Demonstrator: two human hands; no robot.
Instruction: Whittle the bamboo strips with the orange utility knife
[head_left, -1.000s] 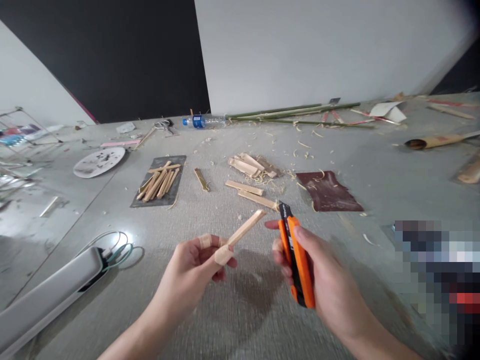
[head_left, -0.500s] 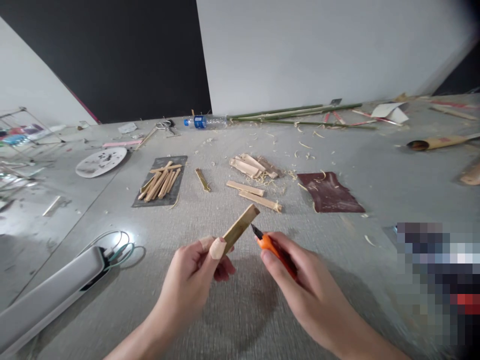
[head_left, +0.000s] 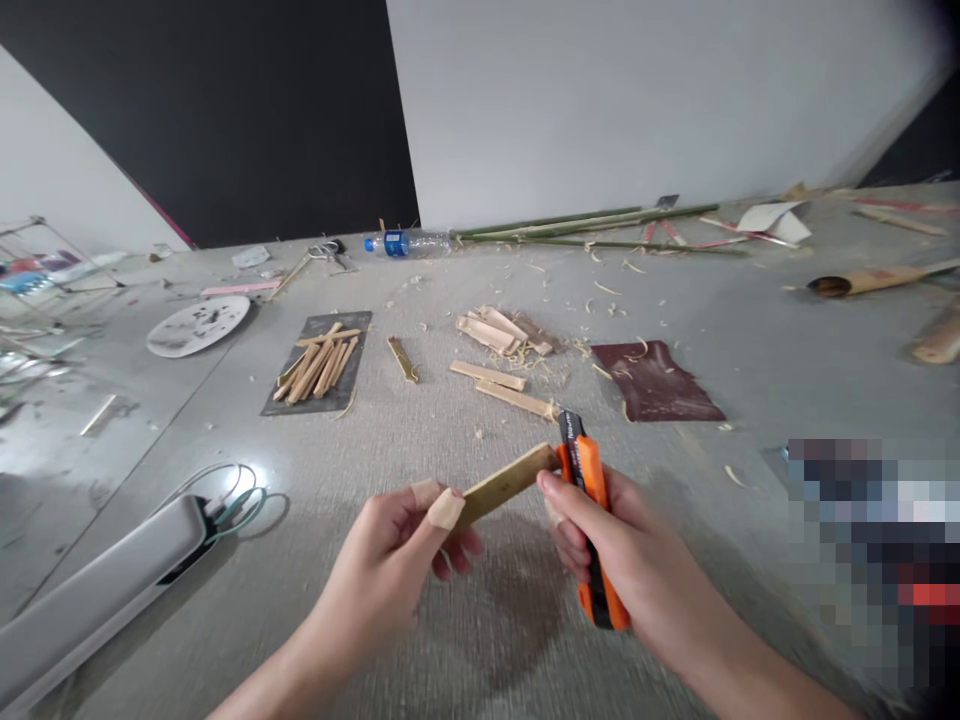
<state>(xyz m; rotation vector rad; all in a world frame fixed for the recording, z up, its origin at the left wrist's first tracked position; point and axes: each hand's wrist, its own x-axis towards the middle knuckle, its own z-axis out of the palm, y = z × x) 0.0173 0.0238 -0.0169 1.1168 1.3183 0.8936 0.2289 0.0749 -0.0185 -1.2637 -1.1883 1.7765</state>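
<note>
**Bamboo strip and utility knife held at lower centre of frame**

Fingertips (head_left: pixel 448 508) of left hand (head_left: pixel 397 550): thumb and forefinger, both taped, pinching the near end of the bamboo strip (head_left: pixel 506 485). Remaining fingers curled underneath.

Right hand (head_left: pixel 630 565): closed around the orange utility knife (head_left: pixel 594 545), with fingers wrapped on the body and thumb laid toward the black head.

Strip position: lower centre of frame, lifted clear of the grey surface (head_left: pixel 480 640), between the two hands.
- Long axis from lower left to upper right, at a shallow rise.
- Far end pointing at the knife head and meeting it.
- Blade contact not discernible.

Knife axis: near vertical in frame, head up, butt toward the bottom edge.

Nothing lying between the hands and the camera.

Beyond the hands, at mid-frame:
- Two loose strips (head_left: pixel 499 388) just above the knife head.
- Pile of split pieces (head_left: pixel 501 333) with shavings.
- Dark red sandpaper sheet (head_left: pixel 656 382) to the right.
- Grey mat (head_left: pixel 352 325) carrying a bundle of sticks (head_left: pixel 319 365) to the left.

Further out:
- Water bottle (head_left: pixel 406 242) and green bamboo poles (head_left: pixel 592 225) along the wall at top centre.
- Grey device (head_left: pixel 97 590) with cable at lower left.

Hand pose: both forearms entering from the bottom edge and converging, backs of the hands toward the camera.
</note>
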